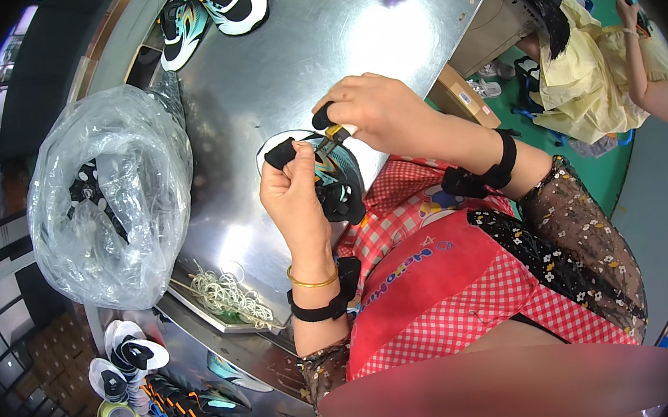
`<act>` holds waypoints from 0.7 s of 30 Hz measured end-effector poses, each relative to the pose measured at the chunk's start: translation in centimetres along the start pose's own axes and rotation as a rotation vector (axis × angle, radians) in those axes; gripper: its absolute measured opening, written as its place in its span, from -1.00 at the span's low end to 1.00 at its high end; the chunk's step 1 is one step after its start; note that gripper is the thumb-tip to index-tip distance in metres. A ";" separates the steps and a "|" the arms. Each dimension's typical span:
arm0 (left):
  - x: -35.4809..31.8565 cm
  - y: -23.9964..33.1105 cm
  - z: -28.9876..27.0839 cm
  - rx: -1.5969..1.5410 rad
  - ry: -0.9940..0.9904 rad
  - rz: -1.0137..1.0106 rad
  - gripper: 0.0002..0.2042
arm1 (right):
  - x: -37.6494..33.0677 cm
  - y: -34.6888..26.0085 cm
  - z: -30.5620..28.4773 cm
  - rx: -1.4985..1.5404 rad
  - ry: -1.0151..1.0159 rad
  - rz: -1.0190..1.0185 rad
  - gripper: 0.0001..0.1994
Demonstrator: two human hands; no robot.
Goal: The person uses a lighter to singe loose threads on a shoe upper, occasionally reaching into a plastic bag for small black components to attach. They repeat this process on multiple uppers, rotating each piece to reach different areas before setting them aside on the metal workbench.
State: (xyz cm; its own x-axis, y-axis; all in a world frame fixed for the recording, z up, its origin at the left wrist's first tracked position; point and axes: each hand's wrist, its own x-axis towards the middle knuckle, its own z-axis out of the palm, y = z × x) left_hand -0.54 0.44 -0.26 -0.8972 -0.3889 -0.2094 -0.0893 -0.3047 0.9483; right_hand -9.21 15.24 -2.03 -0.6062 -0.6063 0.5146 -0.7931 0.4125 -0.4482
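Note:
My left hand (294,196) grips a black, teal and white shoe upper (341,185) at the near edge of the shiny metal table (295,59), thumb in a black finger cot. My right hand (377,108) sits just above it, pinching a small yellow-handled tool (335,136) against the upper, one finger also capped in black. Both wrists wear black straps, and a gold bangle circles the left one.
A large clear plastic bag (108,198) holding dark pieces lies at the table's left. A heap of pale rubber bands (225,291) sits near the front edge. Finished uppers (230,5) lie at the far side and stacked ones (136,364) below left. A person in yellow (601,62) sits at right.

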 end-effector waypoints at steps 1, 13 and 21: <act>0.0 0.0 -0.1 -0.001 0.002 -0.002 -0.96 | 0.1 -0.1 -0.1 0.001 -0.003 0.000 -0.89; -0.2 -0.5 0.0 0.228 0.001 0.088 -0.96 | 0.4 0.2 -0.1 -0.024 -0.124 0.064 -0.80; -0.3 -0.3 -1.1 0.202 -0.227 -0.118 -0.88 | 0.9 7.2 1.8 -0.169 0.011 -0.156 -0.88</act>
State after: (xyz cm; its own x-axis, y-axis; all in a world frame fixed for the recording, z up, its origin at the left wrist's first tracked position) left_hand 0.25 -0.26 -0.77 -0.9470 -0.1504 -0.2837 -0.2621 -0.1484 0.9536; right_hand -15.36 16.44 -6.05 -0.4752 -0.6648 0.5764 -0.8754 0.4231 -0.2338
